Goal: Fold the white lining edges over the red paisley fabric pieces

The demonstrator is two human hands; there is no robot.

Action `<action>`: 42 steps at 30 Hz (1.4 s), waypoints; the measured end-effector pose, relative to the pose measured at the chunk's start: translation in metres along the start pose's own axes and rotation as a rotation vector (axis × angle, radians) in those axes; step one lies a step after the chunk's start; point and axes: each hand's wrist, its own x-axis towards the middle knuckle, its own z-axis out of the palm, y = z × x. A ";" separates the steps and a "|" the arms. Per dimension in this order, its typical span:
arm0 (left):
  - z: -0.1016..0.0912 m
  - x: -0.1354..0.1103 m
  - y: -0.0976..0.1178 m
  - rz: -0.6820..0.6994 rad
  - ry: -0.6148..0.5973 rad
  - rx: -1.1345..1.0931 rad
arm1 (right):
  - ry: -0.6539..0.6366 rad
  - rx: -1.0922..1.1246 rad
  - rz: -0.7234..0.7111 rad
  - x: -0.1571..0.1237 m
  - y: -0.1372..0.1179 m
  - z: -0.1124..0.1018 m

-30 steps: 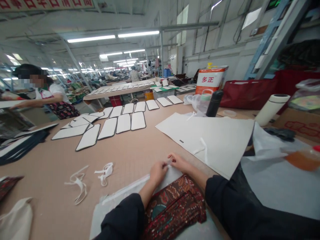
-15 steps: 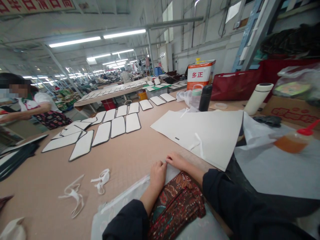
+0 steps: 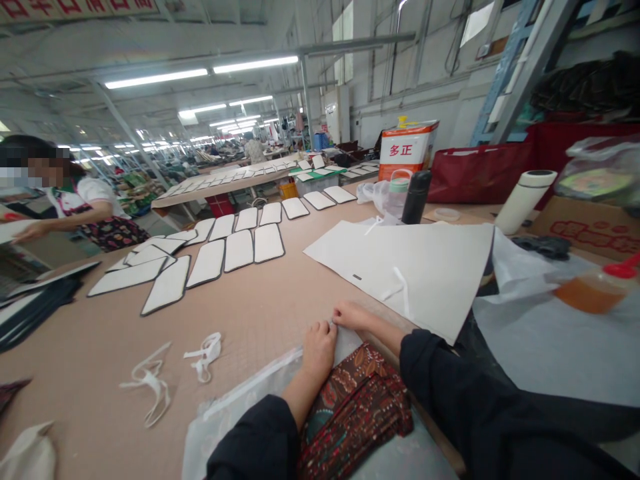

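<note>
Both hands meet at the top edge of a frosted plastic bag, which lies across the near edge of the table. My left hand is closed, with its fingertips pinching the bag's edge. Right beside it, my right hand is closed on the same edge, the fingers curled down. A folded dark red-brown patterned cloth lies between my forearms, over the bag's area; whether it is inside the bag I cannot tell. A pale strip runs along the bag's upper edge to the left of my hands.
Left of the bag lie two white strap bundles. Dark-edged white panels spread over the table. A large pale sheet, a black bottle and a squeeze bottle are to the right. A person works at left.
My hands stay pinched on the bag's edge in nearly the same place. The view has shifted slightly, and the person at left has moved their arms, with a pale panel now at their hand.
</note>
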 end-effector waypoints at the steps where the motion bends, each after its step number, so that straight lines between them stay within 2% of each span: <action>1: 0.000 0.000 0.000 0.001 -0.005 0.004 | -0.004 -0.009 0.002 0.000 -0.001 0.000; 9: -0.001 0.000 0.001 0.004 -0.016 0.018 | -0.051 -0.064 0.028 0.004 -0.011 -0.005; 15: -0.002 0.000 0.000 0.001 -0.015 0.016 | -0.186 -0.025 0.038 0.017 -0.009 -0.013; 19: -0.001 0.000 0.000 0.003 0.001 0.023 | -0.198 -0.008 0.051 0.023 -0.008 -0.011; 23: -0.001 -0.001 0.001 -0.002 0.010 0.015 | -0.157 0.011 0.072 0.023 -0.007 -0.008; 28: -0.001 -0.001 0.001 -0.052 0.010 -0.075 | -0.005 0.071 0.081 0.010 -0.009 -0.002; 34: 0.000 0.001 -0.010 -0.302 -0.018 -0.396 | 0.203 0.130 -0.114 -0.018 -0.004 0.028; 36: 0.000 -0.001 -0.016 -0.338 -0.030 -0.459 | 0.233 0.111 -0.153 -0.022 -0.001 0.033; 38: -0.001 -0.005 -0.018 -0.298 -0.033 -0.448 | 0.231 0.086 -0.174 -0.024 -0.001 0.032; 42: -0.004 -0.013 -0.016 -0.114 -0.019 -0.262 | 0.209 0.026 -0.283 -0.031 -0.007 0.026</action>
